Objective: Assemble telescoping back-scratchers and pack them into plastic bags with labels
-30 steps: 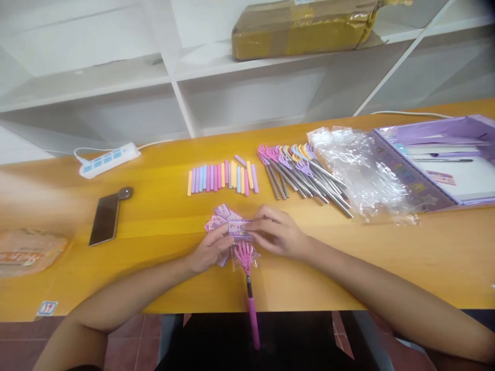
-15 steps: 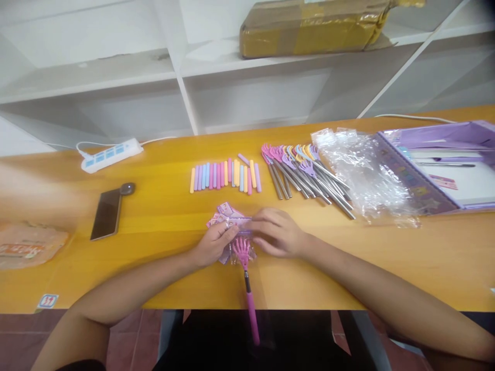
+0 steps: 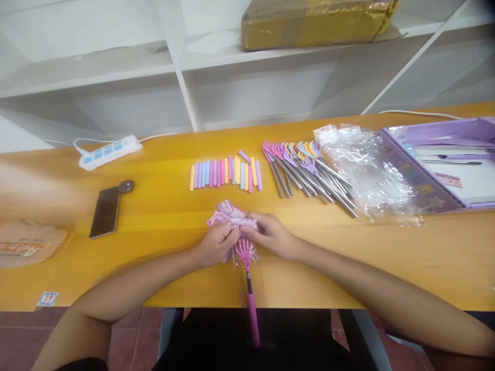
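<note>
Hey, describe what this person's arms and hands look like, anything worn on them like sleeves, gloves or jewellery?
Both arms are bare from the bottom of the frame up to the fingers, with no sleeves in view. The left hand and the right hand wear no gloves, and no watch, bracelet or ring shows on the wrists or fingers. The picture is slightly blurred, so small jewellery cannot be ruled out.

- The table at mid-frame looks like glossy, smooth yellow wood.
- The back scratcher at lower centre is shiny pink plastic, its head in a clear film sleeve.
- The tools right of centre have bright metal shafts.
- The bags at right are crinkled transparent plastic.
- The parcel at top is brown paper under glossy tape.
</note>
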